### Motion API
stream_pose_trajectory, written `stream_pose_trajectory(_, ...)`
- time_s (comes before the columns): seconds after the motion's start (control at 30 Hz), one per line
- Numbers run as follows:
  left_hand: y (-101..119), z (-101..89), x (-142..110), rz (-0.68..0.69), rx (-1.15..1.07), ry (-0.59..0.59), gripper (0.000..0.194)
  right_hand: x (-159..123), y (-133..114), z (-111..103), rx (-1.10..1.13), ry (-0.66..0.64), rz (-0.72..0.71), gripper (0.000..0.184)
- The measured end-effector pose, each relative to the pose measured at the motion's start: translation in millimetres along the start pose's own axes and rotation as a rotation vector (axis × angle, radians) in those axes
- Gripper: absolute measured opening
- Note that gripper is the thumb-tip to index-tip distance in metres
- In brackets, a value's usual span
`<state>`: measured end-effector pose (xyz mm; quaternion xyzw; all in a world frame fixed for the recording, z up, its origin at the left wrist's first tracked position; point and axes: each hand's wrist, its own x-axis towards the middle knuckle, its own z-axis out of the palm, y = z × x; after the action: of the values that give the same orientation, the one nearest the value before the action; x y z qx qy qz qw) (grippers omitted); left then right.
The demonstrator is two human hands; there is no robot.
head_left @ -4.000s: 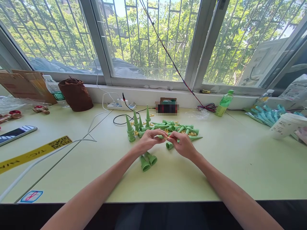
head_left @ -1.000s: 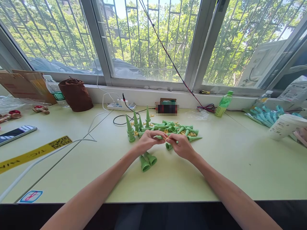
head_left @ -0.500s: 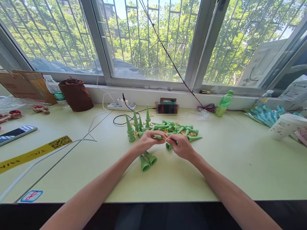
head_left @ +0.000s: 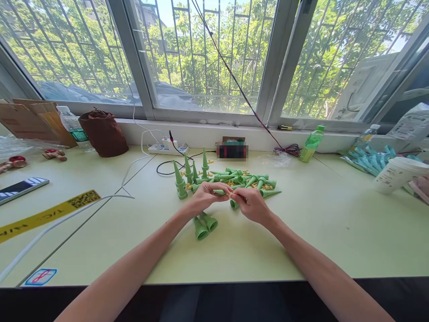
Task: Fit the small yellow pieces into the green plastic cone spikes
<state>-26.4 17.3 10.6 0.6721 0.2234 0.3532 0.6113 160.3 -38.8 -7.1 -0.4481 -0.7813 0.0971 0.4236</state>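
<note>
My left hand is closed around a green plastic watering spike, its body partly hidden by the fingers. Pressed up against it, my right hand pinches a small orange-yellow valve piece at the spike's end; the fingertips cover most of it. Beyond both hands lies a heap of green spikes mixed with yellow valve pieces. Several spikes stand upright, points up, left of the heap. Nearer me, below my left wrist, two spikes lie with their wide threaded openings facing me.
A power strip with cables and a dark device sit along the window wall. At left are a brown pouch, a phone and a white cable. A green bottle and white cup stand right.
Both hands stay together at the same spot, with only slight finger movement around the spike and valve piece. The whole view has shifted slightly.
</note>
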Motion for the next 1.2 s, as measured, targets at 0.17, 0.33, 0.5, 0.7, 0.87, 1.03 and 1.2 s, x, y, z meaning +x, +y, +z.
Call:
stream_pose_trajectory(0.17, -1, -0.7, 0, 0.000, -0.014, -0.004, 0.014, 0, -1, 0, 0.008, 0.002, -0.003, 0.034)
stream_pose_trajectory(0.33, -5, -1.1, 2, 0.010, -0.031, -0.012, 0.016, 1, -2, -1, 0.013, 0.008, 0.007, 0.034)
stream_pose_trajectory(0.5, -5, 1.8, 3, -0.014, -0.005, 0.033, 0.027, 3, -1, -2, 0.029, 0.016, 0.067, 0.034)
stream_pose_trajectory(0.7, -7, 1.9, 4, -0.011, -0.007, 0.041, 0.051, 2, 6, -1, 0.024, 0.112, 0.137, 0.039)
stream_pose_trajectory(0.87, -11, 0.6, 5, -0.002, -0.011, 0.044, 0.048, 4, 9, -1, 0.042, 0.162, 0.188, 0.042)
stream_pose_trajectory(1.03, -12, 1.0, 6, 0.001, 0.034, 0.063, 0.046, 3, 11, 0, 0.063, 0.175, 0.215, 0.043)
stream_pose_trajectory(1.2, -8, 1.5, 5, -0.011, 0.141, 0.085, 0.048, 3, 11, -2, 0.144, 0.134, 0.253, 0.032)
